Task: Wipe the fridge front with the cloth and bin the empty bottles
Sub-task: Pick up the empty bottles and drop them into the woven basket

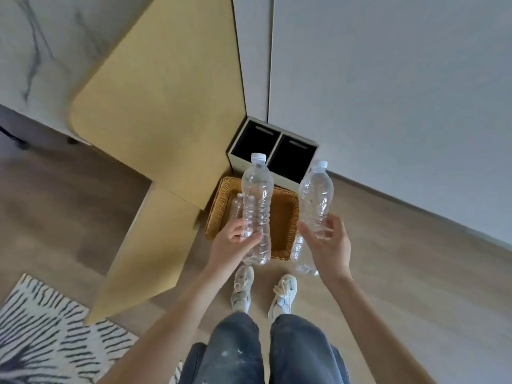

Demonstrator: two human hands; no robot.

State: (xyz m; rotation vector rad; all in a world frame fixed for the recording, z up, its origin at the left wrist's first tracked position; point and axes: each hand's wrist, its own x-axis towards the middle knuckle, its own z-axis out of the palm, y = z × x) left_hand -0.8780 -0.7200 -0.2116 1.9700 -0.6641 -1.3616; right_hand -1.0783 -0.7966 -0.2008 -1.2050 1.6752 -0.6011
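Binning step: left hand (pixel 235 242) and right hand (pixel 327 242) each grip 1 or 2 empty bottles (pixel 256 206) above the wicker basket (pixel 285 217); next, seemingly, releasing them in.

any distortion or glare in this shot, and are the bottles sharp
Head view: wide-angle bending curves the wall and floor edges; soft daylight, no harsh glare, only small highlights on the bottle in the left hand and the bottle in the right hand; both bottles fairly sharp, edges slightly soft.
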